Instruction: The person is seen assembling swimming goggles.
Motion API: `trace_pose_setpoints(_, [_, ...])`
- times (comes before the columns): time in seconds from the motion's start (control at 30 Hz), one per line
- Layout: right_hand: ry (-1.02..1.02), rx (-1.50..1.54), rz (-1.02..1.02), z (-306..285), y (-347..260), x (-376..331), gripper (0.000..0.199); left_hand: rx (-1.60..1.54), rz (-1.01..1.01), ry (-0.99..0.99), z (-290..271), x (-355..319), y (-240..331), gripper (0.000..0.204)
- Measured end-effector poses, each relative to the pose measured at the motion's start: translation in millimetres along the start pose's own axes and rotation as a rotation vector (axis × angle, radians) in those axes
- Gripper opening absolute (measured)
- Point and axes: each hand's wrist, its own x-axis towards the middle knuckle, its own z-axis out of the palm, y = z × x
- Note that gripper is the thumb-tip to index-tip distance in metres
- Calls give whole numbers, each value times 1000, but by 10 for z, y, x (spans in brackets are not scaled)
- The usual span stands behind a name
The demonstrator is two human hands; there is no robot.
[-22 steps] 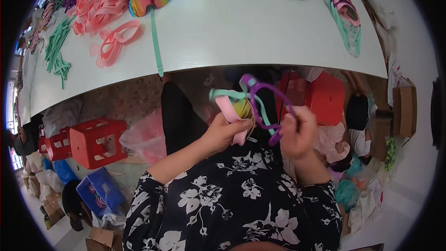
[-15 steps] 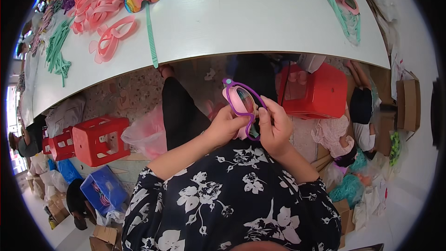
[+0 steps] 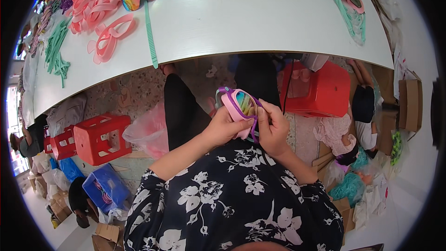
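White table (image 3: 223, 23), red stools (image 3: 331, 86) on speckled floor (image 3: 139, 90); both hands (image 3: 274, 131) holding pink goggles (image 3: 245, 103).

No readable text, number, label or sign anywhere in view. Only marks that might be print: small reddish traces at the right edge of the crumpled white plastic bag (image 3: 371, 207) at lower right, and a faint reddish spot on the pale hanging wrapping (image 3: 399, 72) above the open brown cardboard box (image 3: 410, 107) at far right. Both too small and blurred to make out; can't tell if letters, a logo or just colour.
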Motion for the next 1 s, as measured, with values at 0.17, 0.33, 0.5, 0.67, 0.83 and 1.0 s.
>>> trace_pose_setpoints(0.17, [-33, 476, 330, 116, 75, -80, 26, -82, 30, 93, -9, 47, 17, 30])
trace_pose_setpoints(0.33, [-172, 685, 656, 185, 241, -59, 23, -176, 98, 206, -91, 230, 3, 30])
trace_pose_setpoints(0.5, [-174, 1040, 906, 244, 198, 42, 24, -204, 102, 306, -98, 335, -7, 31])
trace_pose_setpoints(0.67, [-186, 569, 652, -107, 384, 386, 17, 41, 59, 222, -217, 199, -67, 31])
trace_pose_setpoints(0.83, [-663, 131, 388, -746, 296, 1164, 20, 1010, 183, 112, -231, -314, 226, 22])
trace_pose_setpoints(1.0, [-1127, -102, 137, -586, 195, 1664, 20, 1095, 446, 176, 43, 252, 337, 52])
